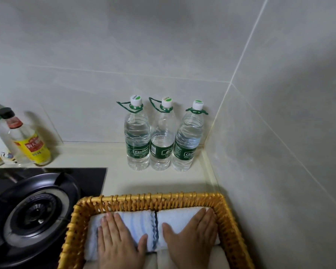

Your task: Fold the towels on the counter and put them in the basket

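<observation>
Kitchen worktop [116,162] in a tiled corner, seen from above. Three water bottles [161,140] with green labels and white caps are stood upright in a row at the back, close to the corner of the wall [279,152]. At the far left, a bottle with a yellow label [32,144] is set against the wall beside other bottles that are partly cut off by the frame edge. A black gas hob [35,214] is sunk into the worktop on the left, its burner ring just beside the basket [149,198]. The path to the basket is not blocked by any of these things.

The wicker basket is placed at the near edge, between the hob and the right-hand wall. A folded white towel [138,224] with blue stripes is laid inside it, across its width and against the far wall. A paler cloth [219,257] is seen below the towel at the near side.

The towel is covered by both hands. The left hand [118,241] is laid flat on the left half, fingers straight and slightly spread. The right hand [194,235] is laid flat on the right half, fingers straight and together. Nothing is gripped by either hand.
</observation>
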Demonstrator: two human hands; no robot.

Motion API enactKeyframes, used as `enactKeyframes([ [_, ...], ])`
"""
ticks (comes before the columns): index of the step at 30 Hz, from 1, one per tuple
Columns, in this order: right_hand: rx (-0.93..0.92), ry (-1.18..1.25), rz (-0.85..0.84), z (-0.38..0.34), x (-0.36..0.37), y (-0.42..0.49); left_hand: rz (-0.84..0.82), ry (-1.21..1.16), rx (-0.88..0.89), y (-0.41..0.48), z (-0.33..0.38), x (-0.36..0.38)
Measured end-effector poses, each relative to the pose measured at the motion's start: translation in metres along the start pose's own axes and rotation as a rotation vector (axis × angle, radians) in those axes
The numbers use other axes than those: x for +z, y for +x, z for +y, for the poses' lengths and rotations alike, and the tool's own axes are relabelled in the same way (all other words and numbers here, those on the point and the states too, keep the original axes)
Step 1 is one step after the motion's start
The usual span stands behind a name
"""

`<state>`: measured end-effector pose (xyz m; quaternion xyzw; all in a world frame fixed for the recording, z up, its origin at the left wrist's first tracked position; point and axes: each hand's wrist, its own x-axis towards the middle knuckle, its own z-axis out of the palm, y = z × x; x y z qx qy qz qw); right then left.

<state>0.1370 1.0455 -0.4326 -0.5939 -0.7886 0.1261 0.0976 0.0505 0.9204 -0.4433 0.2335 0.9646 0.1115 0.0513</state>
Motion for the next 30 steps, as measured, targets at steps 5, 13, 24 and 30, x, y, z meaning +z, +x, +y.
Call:
enactKeyframes([
  [5,-0.049,0.008,-0.042,0.001,-0.001,-0.002,0.053,0.057,0.026,-0.002,-0.001,0.003],
  [13,0.020,0.003,-0.168,-0.004,-0.040,-0.004,-0.017,-0.026,0.031,-0.003,0.002,-0.017],
  [24,-0.088,0.027,-0.201,-0.010,-0.089,-0.012,-0.156,0.023,0.212,-0.002,-0.012,-0.074],
  [30,-0.249,0.348,-0.161,-0.005,-0.096,-0.015,-0.104,-0.570,0.324,0.002,-0.043,-0.130],
])
